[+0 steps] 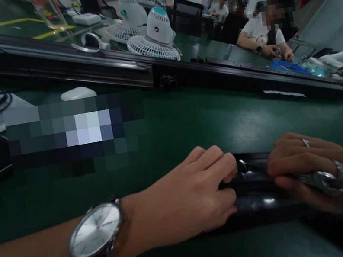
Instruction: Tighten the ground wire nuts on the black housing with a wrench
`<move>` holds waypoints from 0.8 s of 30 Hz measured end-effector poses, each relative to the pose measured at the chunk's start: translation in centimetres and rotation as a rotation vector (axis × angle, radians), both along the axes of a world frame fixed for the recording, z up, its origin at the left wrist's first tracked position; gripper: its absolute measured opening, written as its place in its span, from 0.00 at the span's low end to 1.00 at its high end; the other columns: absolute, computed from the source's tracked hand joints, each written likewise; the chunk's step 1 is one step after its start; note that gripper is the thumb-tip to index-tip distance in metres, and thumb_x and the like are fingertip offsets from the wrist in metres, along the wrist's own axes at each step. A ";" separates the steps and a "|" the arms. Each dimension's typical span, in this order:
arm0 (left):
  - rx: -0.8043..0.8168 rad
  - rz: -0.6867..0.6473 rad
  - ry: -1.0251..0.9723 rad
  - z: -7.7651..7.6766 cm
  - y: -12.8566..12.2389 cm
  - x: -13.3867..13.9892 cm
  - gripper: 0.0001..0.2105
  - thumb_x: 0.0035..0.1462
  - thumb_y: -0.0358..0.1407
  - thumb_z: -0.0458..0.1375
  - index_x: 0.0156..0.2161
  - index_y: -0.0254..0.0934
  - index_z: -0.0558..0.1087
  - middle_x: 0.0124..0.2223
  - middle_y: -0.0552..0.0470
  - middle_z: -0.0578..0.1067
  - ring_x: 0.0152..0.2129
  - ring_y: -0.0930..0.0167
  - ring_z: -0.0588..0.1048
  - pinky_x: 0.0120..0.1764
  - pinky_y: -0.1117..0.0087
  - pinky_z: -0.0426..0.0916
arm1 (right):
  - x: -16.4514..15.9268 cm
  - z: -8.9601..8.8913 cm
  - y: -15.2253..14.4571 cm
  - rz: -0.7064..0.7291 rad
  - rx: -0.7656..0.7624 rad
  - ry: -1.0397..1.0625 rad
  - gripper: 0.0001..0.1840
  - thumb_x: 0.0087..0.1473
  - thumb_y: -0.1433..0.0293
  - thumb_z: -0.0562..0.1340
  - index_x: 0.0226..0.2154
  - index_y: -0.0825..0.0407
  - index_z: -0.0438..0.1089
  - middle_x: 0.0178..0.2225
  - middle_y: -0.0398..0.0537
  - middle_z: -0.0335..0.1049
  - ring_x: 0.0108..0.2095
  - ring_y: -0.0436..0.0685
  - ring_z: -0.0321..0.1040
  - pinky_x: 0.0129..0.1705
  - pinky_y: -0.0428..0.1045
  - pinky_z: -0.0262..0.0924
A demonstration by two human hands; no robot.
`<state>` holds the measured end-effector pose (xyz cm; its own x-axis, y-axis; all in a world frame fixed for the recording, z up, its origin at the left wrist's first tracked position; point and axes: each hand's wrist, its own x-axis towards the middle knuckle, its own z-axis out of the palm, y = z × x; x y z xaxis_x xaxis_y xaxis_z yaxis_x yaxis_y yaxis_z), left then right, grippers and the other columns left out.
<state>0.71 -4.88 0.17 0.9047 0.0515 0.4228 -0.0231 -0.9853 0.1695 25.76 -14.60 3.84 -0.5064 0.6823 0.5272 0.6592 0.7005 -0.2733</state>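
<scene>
A long glossy black bar (260,206) lies across the bench in front of me. My left hand (208,188), with a silver watch (96,231) on its wrist, rests over the bar's left part. Its fingers are curled with thumb and index close together, and what they pinch is hidden. Just right of these fingertips, a small shiny metal fitting (242,165) shows on the bar. In my right hand (326,168), closed above the bar, is an open-end wrench (328,181). The jaw of the wrench points toward my palm, while its other end is hidden by the fingers.
Past the green bench top (168,146) runs a raised black rail (230,70). White fans (159,34) stand beyond it. A white case (78,92) and a blurred-out patch lie left. Across the rail, a co-worker (263,29) handles something near a blue tray (289,67).
</scene>
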 end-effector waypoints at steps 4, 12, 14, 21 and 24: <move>-0.002 0.006 -0.008 0.0 0.0 -0.1 0.08 0.64 0.35 0.62 0.32 0.36 0.74 0.48 0.46 0.72 0.44 0.65 0.66 0.42 0.62 0.62 | 0.0 -0.4 -0.2 -0.088 -0.077 0.039 0.04 0.60 0.74 0.66 0.37 0.51 0.71 0.27 0.44 0.77 0.29 0.54 0.74 0.32 0.52 0.68; 0.020 0.006 -0.016 -0.1 -0.1 0.0 0.09 0.65 0.35 0.61 0.32 0.36 0.73 0.47 0.46 0.72 0.43 0.65 0.67 0.42 0.63 0.62 | -0.3 -0.8 -0.3 -0.176 -0.087 0.095 0.06 0.57 0.70 0.71 0.37 0.50 0.73 0.26 0.43 0.77 0.26 0.54 0.74 0.27 0.50 0.67; 0.030 0.004 -0.019 -0.1 0.0 0.0 0.09 0.65 0.35 0.61 0.32 0.36 0.74 0.47 0.46 0.72 0.43 0.65 0.67 0.41 0.63 0.62 | -0.5 -0.8 -0.3 -0.160 -0.080 0.098 0.07 0.57 0.70 0.71 0.37 0.51 0.73 0.27 0.44 0.77 0.26 0.54 0.74 0.27 0.50 0.66; 0.021 -0.001 -0.038 -0.1 0.1 0.1 0.09 0.64 0.35 0.61 0.32 0.36 0.74 0.46 0.47 0.71 0.42 0.66 0.67 0.40 0.64 0.63 | -0.4 -0.7 0.0 -0.112 -0.126 0.074 0.05 0.59 0.75 0.67 0.38 0.52 0.73 0.27 0.45 0.75 0.28 0.54 0.72 0.29 0.51 0.66; 0.015 0.005 -0.052 -0.2 0.0 0.1 0.08 0.64 0.35 0.62 0.32 0.36 0.74 0.47 0.47 0.71 0.43 0.66 0.67 0.41 0.64 0.63 | 0.3 -0.4 0.1 -0.023 -0.129 0.063 0.08 0.59 0.80 0.63 0.39 0.52 0.72 0.30 0.45 0.76 0.31 0.55 0.73 0.34 0.53 0.68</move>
<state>0.81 -4.90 -0.02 0.8812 0.0491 0.4701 -0.0266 -0.9878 0.1531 26.03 -14.53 3.41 -0.4583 0.7578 0.4644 0.6538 0.6414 -0.4014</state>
